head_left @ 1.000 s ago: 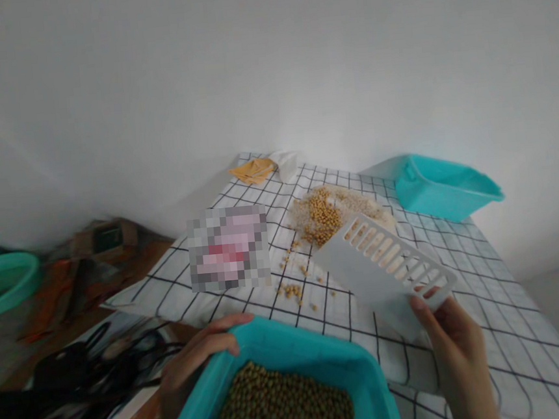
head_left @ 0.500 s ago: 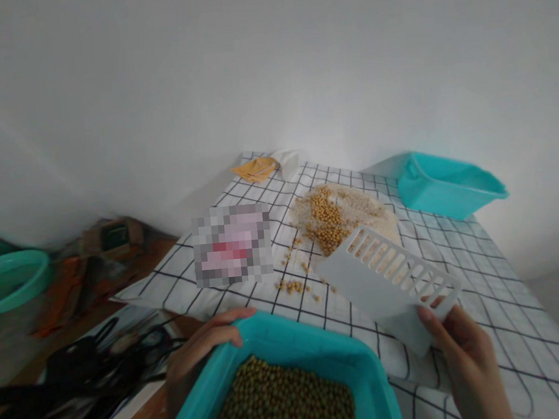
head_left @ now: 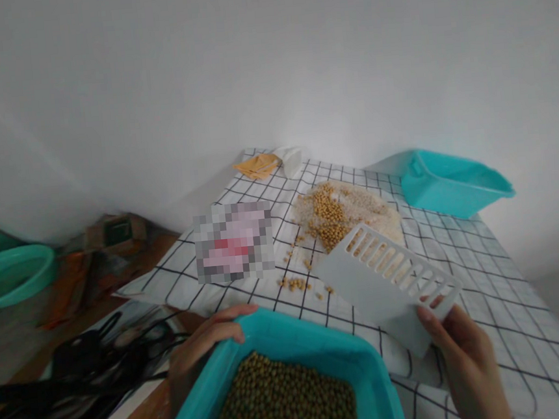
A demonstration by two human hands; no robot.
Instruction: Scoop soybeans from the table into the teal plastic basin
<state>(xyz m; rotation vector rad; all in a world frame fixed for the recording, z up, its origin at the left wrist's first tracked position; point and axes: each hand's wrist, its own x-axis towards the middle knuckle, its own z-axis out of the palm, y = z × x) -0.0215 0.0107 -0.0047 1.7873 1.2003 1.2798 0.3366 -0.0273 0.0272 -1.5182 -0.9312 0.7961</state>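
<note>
My left hand grips the far left rim of a teal plastic bin, fingers over its edge. A layer of small round greenish-brown beans lies in that bin, whose near end is cut off below. My right hand pinches the right end of a pale plastic plate with a row of slots, thumb on the near side. The plate is tilted above the cloth, its left corner close to a pile of yellow beans and pale grains. A few yellow beans lie scattered left of it.
A second teal bin stands at the back right of the table with the checked cloth. A blurred-out pink and red item and a folded yellow cloth lie left. Black cables and bags and a green basin are beyond the left edge.
The view has shifted slightly, so the table and its things sit a little further right and higher. Both hands keep their holds on the bin and the slotted plate.
</note>
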